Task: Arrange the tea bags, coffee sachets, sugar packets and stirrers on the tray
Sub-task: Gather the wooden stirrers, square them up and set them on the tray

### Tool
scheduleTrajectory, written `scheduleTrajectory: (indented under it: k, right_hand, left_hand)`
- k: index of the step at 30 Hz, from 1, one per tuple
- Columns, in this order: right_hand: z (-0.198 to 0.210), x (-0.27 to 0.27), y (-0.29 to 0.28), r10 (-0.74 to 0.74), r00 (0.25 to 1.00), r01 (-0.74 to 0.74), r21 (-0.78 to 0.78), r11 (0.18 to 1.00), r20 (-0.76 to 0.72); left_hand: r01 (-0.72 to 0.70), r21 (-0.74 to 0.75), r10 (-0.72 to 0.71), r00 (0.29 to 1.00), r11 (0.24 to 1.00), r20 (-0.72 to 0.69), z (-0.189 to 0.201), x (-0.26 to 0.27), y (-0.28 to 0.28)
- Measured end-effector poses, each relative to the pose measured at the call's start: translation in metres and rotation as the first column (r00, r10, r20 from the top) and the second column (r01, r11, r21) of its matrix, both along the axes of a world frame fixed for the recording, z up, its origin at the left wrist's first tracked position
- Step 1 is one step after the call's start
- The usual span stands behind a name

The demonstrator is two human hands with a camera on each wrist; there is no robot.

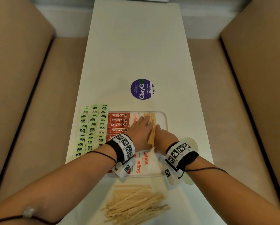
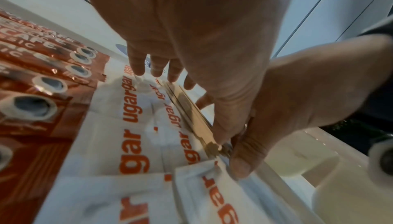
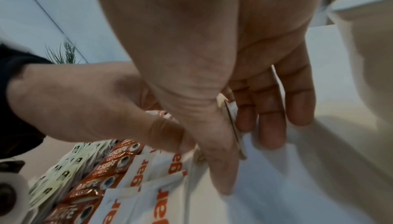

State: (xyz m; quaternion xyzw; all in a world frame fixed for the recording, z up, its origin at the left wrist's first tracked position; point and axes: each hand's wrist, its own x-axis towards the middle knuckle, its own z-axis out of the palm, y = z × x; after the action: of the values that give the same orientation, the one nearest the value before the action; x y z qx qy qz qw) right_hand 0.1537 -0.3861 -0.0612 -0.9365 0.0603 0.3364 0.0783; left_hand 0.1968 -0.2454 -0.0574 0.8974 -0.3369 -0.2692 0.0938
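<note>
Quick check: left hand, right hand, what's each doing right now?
Left hand: fingers straight, pressing the bundle of stirrers.
Right hand: pinching the same bundle.

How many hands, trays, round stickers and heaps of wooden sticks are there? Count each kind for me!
Hands: 2, the left hand and the right hand
Tray: 1
Round purple sticker: 1
Heaps of sticks: 2, the bundle on the tray and the loose pile on the table
Total: 6
</note>
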Motion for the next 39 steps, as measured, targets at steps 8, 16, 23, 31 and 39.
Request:
scheduleTrajectory:
  k: [8,16,23,31,39]
  right_hand:
    - [0.0,-0.002,-0.003,0.013,0.999,-0.012,-0.026,1.0,0.052]
    - [-0.003,0.0,-0.003,-0.051,0.995,0.051,0.001,0.999,0.08]
    - [-0.002,0.002,-0.006,-0.053,0.996,0.05,0.039,0.998,0.074]
    - [-0.005,0.001,-0.006,-0.029,0.992,0.024,0.044,0.999,0.12]
    - [-0.001,0.0,-0.009,-0.047,0.996,0.037,0.138,0.99,0.074]
  left_hand:
    - [0.051,0.047,-0.05,0.999,0.998,-0.016,-0.01,-0.003,-0.013]
    - [0.062,0.072,-0.062,0.998,0.995,-0.001,-0.008,-0.003,-0.021]
    - [0.087,0.074,-0.089,0.996,0.993,0.016,-0.013,0.004,-0.021]
    - [0.095,0.069,-0.099,0.993,0.993,0.057,-0.016,0.005,-0.021]
    - [0.084,0.052,-0.086,0.996,0.995,0.036,-0.02,0.007,-0.02]
